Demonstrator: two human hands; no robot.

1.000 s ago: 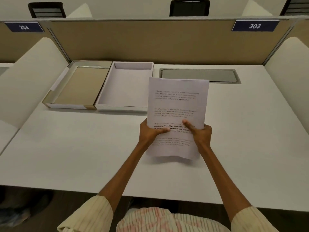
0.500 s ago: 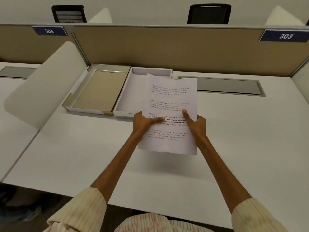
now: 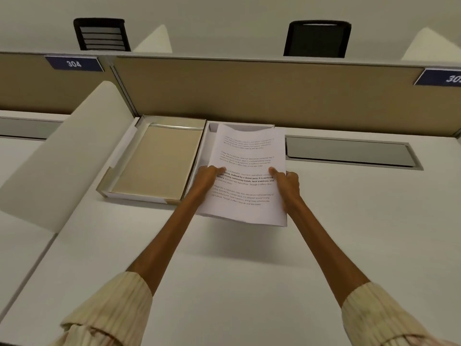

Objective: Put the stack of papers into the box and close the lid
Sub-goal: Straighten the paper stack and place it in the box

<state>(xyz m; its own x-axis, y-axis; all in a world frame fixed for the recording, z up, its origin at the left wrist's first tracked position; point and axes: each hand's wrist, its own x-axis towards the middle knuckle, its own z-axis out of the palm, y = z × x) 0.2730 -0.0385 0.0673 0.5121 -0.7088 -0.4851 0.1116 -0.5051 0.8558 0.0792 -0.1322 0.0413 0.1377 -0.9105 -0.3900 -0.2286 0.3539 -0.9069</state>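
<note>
Both hands, left hand [image 3: 208,177] and right hand [image 3: 289,182], pinch the stack of papers [image 3: 245,176] by its sides above the open box [image 3: 203,148], apparently not yet inside; the lid [image 3: 154,158] lies beside it on the counter [image 3: 324,233].

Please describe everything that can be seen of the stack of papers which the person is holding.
The stack of papers is white, thin, portrait-shaped sheets with several short paragraphs of black print; one passage near the middle is bold. The left hand and right hand grip its two long edges, thumbs on the printed face. It is held in the air, tilted, its far end over the open white box and its near end over the desk. The top edge curls slightly.
</note>
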